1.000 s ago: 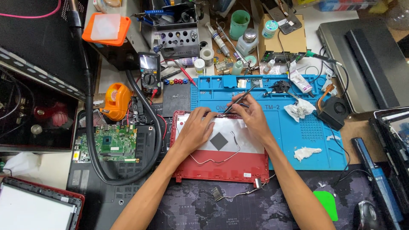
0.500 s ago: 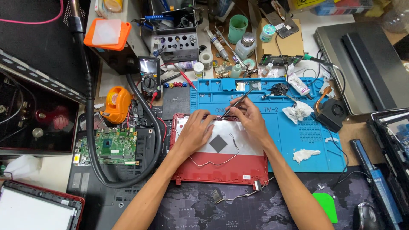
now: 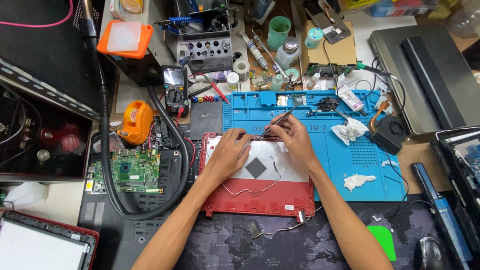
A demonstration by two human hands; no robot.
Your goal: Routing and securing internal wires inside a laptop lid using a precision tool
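The red lid point(image 3: 260, 202) lay open-side up, half on the blue mat point(image 3: 350, 160). The left hand point(image 3: 231, 154) pressed flat and open on its white inner panel, holding nothing, seemingly to steady it. The right hand point(image 3: 295, 139) was closed round tweezers point(image 3: 278, 121), tips at the lid's far edge. Open room remained on the mat to the right, near the tissue point(image 3: 359, 181); tools crowded the far side.

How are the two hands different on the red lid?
The left hand lies flat, palm down, pressing the red laptop lid and holds no tool. The right hand is curled in a pinching grip around thin tweezers, tips aimed at the lid's top edge. Both are bare and rest on that lid.
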